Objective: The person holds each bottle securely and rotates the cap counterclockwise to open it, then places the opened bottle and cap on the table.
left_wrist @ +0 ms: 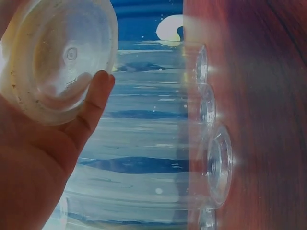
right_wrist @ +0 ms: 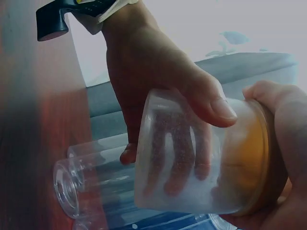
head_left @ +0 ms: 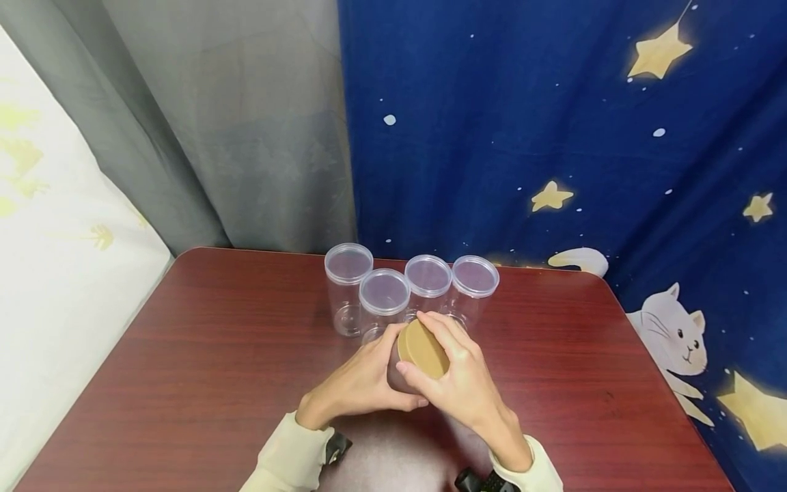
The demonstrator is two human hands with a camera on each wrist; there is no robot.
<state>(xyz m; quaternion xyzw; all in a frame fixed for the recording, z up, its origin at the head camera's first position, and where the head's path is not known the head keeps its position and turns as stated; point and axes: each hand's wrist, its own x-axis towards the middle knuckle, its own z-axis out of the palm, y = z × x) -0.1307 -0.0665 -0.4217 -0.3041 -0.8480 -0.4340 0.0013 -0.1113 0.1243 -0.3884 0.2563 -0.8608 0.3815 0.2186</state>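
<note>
A clear jar (head_left: 399, 372) with a tan lid (head_left: 423, 348) is held above the tabletop (head_left: 203, 355), just in front of a row of four empty clear jars (head_left: 384, 301) that stand upright with clear lids on. The jar is tilted, its lid turned up and toward the right.

The body of the jar is gripped by the left hand (head_left: 359, 383), whose fingers are wrapped round the clear wall (they are seen through the plastic in the right wrist view, with the thumb (right_wrist: 211, 103) laid over the top). The lid is grasped by the right hand (head_left: 461, 376), its fingers curled over the tan rim from the side away from the left hand.

In the left wrist view the round base of the held jar (left_wrist: 60, 57) is seen from below, resting against the palm.

Behind the row of jars a grey curtain (head_left: 246, 123) and a blue cloth (head_left: 553, 123) printed with stars and a white cat are hung.
</note>
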